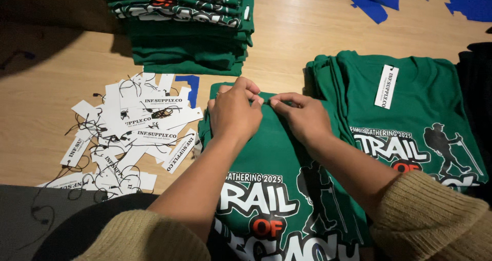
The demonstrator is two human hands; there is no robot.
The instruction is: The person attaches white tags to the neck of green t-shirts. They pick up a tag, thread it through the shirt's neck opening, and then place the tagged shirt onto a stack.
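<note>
Both hands' grip, left hand [233, 112] and right hand [302, 116], pinches the green shirt [277, 158] collar beside white tags [128, 133].

I count two hands, mine; one tall stack of folded green shirts [189, 30] upper centre; three blue scraps [376, 0] upper right.

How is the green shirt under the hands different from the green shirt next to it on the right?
The green printed T-shirt under the hands has no tag showing; the green printed T-shirt on the right carries a white paper hang tag. The left hand and right hand pinch the first one's collar; nobody touches the other. Both show the same hiker print.
</note>
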